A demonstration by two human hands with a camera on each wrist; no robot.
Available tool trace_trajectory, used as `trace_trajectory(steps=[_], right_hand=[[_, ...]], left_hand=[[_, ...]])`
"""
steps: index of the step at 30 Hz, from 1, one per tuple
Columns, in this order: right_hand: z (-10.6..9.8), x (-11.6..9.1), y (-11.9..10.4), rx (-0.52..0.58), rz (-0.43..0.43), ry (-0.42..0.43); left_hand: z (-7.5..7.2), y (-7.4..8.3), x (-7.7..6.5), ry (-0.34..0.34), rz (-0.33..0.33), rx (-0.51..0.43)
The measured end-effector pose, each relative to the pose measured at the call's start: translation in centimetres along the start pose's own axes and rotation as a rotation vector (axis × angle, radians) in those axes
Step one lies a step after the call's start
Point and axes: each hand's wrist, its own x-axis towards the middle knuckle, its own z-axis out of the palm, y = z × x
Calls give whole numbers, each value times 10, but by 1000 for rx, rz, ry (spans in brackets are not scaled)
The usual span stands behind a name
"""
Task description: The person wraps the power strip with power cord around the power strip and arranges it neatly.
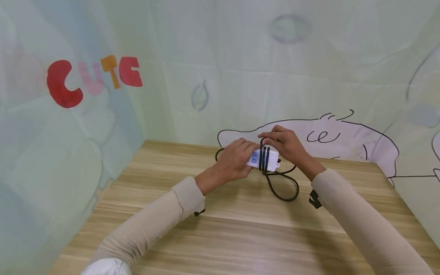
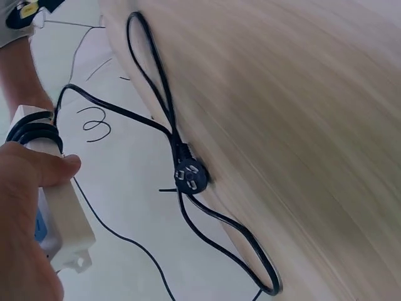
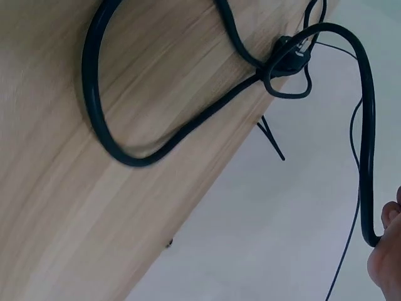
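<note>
In the head view a white power strip (image 1: 274,162) with blue socket faces is held up over the far part of the table. Several turns of its black cord (image 1: 261,160) run round its middle. My left hand (image 1: 234,159) grips the strip by its left part, and the thumb lies along its side in the left wrist view. At the top of the strip my right hand (image 1: 284,144) pinches the cord, which drops from those fingers in the right wrist view. A black plug (image 2: 190,177) sits among loose cord loops on the table.
The wood-grain table (image 1: 240,233) ends at a back edge close behind the hands. Beyond it hangs a pale printed curtain (image 1: 223,76) with a line drawing. Another curtain with coloured letters (image 1: 65,84) stands along the left side.
</note>
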Motion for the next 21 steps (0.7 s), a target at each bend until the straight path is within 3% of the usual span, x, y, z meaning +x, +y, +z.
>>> trace_trajectory(steps=[5, 11, 15, 21], right_hand=[[6, -2, 0, 195, 124, -28], [14, -6, 1, 348, 129, -2], [17, -8, 5, 436, 58, 10], [22, -8, 25, 703, -163, -26]], left_hand=[[0, 4, 2, 60, -12, -40], [0, 7, 4, 100, 1, -54], [-3, 8, 6, 109, 9, -62], [-7, 10, 7, 126, 20, -71]])
